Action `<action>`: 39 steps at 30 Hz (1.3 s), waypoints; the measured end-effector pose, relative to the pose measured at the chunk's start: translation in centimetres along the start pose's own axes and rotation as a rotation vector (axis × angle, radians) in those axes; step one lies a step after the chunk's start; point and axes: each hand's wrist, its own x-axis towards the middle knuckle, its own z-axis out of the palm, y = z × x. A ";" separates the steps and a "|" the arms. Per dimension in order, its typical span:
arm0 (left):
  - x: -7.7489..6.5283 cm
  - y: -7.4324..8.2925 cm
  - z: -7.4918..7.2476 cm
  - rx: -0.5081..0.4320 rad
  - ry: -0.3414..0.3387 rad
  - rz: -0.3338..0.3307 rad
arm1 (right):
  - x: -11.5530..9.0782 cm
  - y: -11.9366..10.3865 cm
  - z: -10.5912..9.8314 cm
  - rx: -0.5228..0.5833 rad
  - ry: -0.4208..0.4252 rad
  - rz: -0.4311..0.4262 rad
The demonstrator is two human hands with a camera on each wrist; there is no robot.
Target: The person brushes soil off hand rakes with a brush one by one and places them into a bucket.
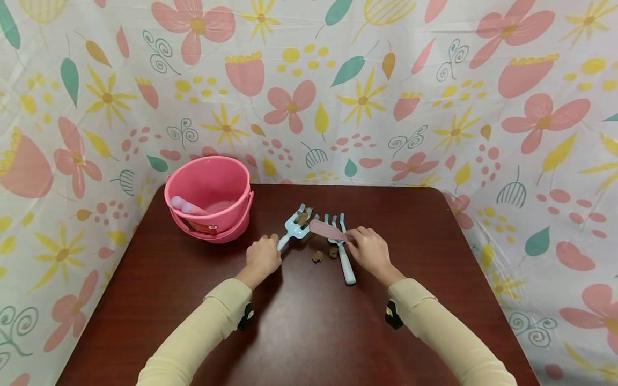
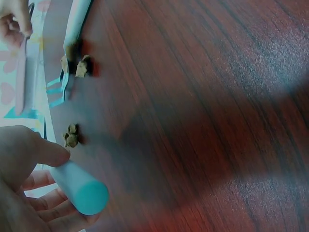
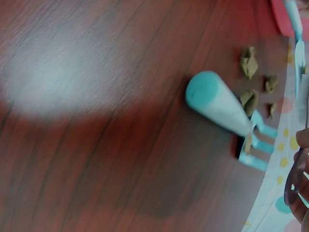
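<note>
My left hand (image 1: 263, 257) grips the handle of a pale blue toy garden fork (image 1: 293, 229), its tined head low over the table. Brown crumpled scraps (image 1: 302, 218) lie on that head. In my right hand (image 1: 372, 249) is a pinkish-lilac brush (image 1: 325, 229), held by its handle and pointing left. Its pale bristles (image 3: 303, 104) show in the right wrist view. Under the brush, a second pale blue fork (image 1: 346, 267) lies on the table, handle toward me. Loose brown scraps (image 1: 317, 257) sit beside it.
A pink bucket (image 1: 232, 228) stands at the table's back left, two lilac handles (image 1: 185, 205) leaning inside it. The dark wooden table (image 1: 309, 332) ends at the back and right against a flower-patterned cloth (image 1: 299, 64).
</note>
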 end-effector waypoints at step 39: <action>-1.2 1.8 0.7 -0.008 0.019 0.070 | 1.4 -2.2 1.2 -0.040 0.043 -0.019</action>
